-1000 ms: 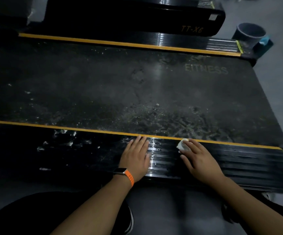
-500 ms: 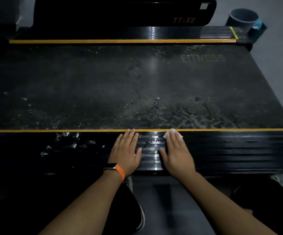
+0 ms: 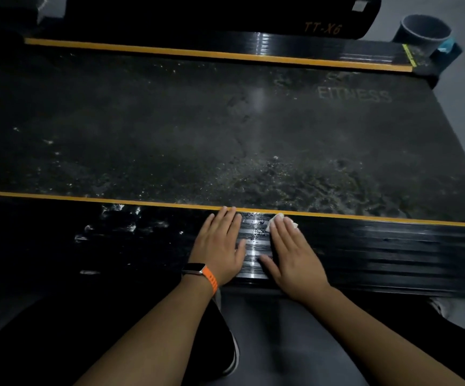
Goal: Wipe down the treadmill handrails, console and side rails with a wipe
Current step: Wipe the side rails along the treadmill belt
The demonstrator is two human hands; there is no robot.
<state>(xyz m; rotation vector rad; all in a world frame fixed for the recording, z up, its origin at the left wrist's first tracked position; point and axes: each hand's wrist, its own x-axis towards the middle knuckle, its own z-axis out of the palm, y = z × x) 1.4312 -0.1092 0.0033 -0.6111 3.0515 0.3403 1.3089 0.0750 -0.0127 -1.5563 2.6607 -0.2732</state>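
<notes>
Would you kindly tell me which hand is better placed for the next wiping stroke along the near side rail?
The right hand: the white wipe is pressed under its fingers on the side rail. The left hand lies flat and bare beside it.

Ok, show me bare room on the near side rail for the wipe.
The near side rail is bare right of the right hand, between the yellow stripe and its near edge. The middle is crowded: left hand and right hand lie flat, the wipe under the right fingers. Left of them, white smears dot it.
</notes>
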